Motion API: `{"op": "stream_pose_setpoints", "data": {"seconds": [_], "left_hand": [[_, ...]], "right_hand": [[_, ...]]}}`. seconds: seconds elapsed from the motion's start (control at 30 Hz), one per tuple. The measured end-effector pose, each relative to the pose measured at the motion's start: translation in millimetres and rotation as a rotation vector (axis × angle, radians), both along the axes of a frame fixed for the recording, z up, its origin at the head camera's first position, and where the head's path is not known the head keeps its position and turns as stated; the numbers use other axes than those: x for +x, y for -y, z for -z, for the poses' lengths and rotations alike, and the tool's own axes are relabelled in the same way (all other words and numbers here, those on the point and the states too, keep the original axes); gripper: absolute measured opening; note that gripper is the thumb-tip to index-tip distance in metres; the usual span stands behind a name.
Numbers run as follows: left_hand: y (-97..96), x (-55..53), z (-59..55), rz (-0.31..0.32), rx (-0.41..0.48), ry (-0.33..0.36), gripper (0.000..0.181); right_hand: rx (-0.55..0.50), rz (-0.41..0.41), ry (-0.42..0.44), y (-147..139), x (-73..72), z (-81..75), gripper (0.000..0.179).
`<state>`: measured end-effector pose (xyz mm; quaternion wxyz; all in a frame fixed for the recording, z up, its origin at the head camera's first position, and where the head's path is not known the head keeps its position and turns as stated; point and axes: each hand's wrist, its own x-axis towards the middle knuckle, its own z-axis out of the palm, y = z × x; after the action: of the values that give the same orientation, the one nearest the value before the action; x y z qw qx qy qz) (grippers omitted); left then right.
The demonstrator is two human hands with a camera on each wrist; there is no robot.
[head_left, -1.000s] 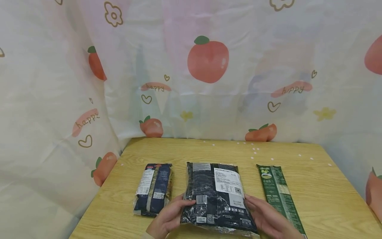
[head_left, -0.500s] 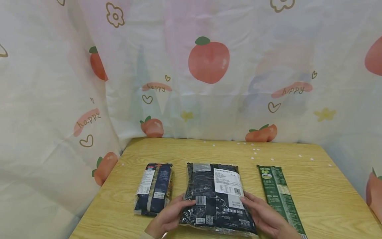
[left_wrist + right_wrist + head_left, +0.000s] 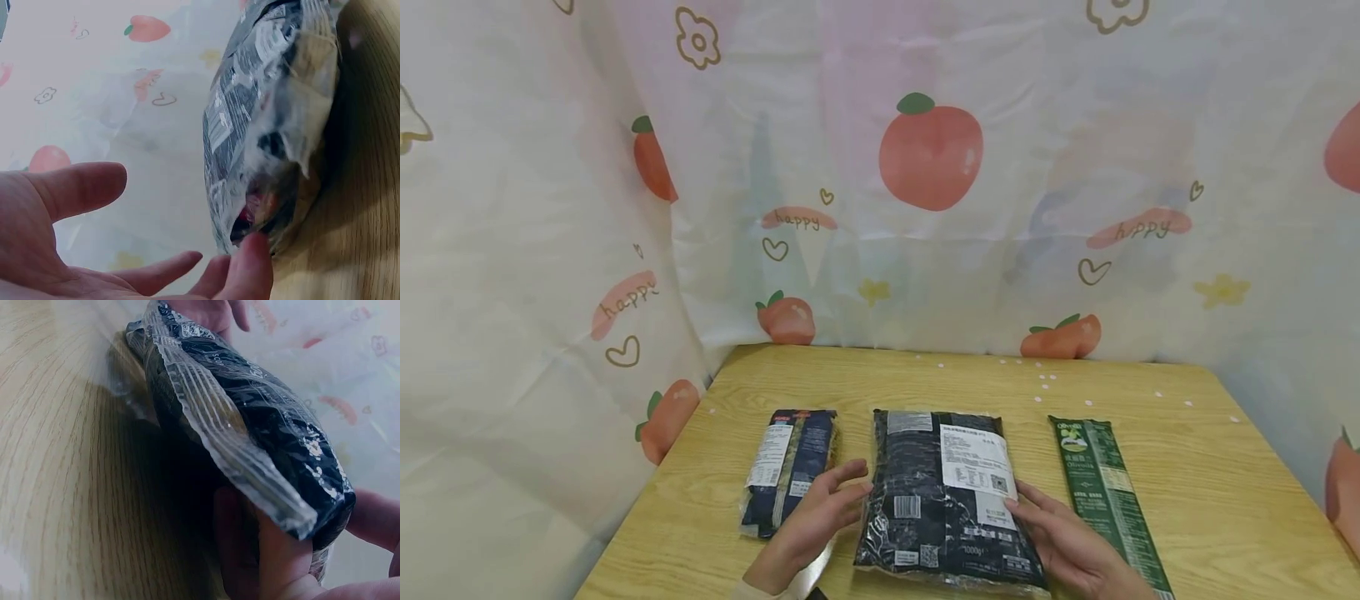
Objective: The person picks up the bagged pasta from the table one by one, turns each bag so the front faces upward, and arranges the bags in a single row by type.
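A large dark plastic bag (image 3: 917, 479), marked 1000g and bearing a white label, lies in the middle of the wooden table in the head view. My right hand (image 3: 1063, 537) grips its right edge, thumb on top. In the right wrist view, fingers (image 3: 284, 550) reach beneath the bag's clear crimped end (image 3: 212, 425). My left hand (image 3: 816, 521) is at the other side, its fingers spread and its thumb lifted off. In the left wrist view, a fingertip (image 3: 253, 247) overlaps the lower corner of the bag (image 3: 269, 75).
A smaller blue pack (image 3: 812, 442) with a clear window lies at the left, partly behind my left hand. At the right lies a long green pack (image 3: 1101, 492). White dots (image 3: 1045, 387) mark the table's far part (image 3: 865, 375); a printed curtain (image 3: 925, 275) hangs behind.
My left hand has let go of the bag's left edge, its thumb rising and moving left. The right thumb has slid slightly inward onto the bag. The bag has barely moved.
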<state>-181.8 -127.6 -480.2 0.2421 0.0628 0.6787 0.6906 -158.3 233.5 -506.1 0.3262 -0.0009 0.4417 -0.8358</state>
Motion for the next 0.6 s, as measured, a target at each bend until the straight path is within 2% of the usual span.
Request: {"op": "stream_pose_setpoints", "data": {"seconds": [0.13,0.43,0.6], "left_hand": [[-1.7,0.8,-0.1,0.003,-0.008,-0.022,0.062],[-5.2,-0.1,1.7,0.002,0.001,-0.011,0.059],[-9.2,1.2,0.0,0.003,-0.004,-0.01,0.059]], "right_hand": [[-0.015,0.019,0.02,0.7,0.8,-1.2,0.091],[0.013,0.051,0.043,2.7,2.1,-3.1,0.09],[-0.009,0.031,0.03,0.6,2.3,-4.9,0.091]]}}
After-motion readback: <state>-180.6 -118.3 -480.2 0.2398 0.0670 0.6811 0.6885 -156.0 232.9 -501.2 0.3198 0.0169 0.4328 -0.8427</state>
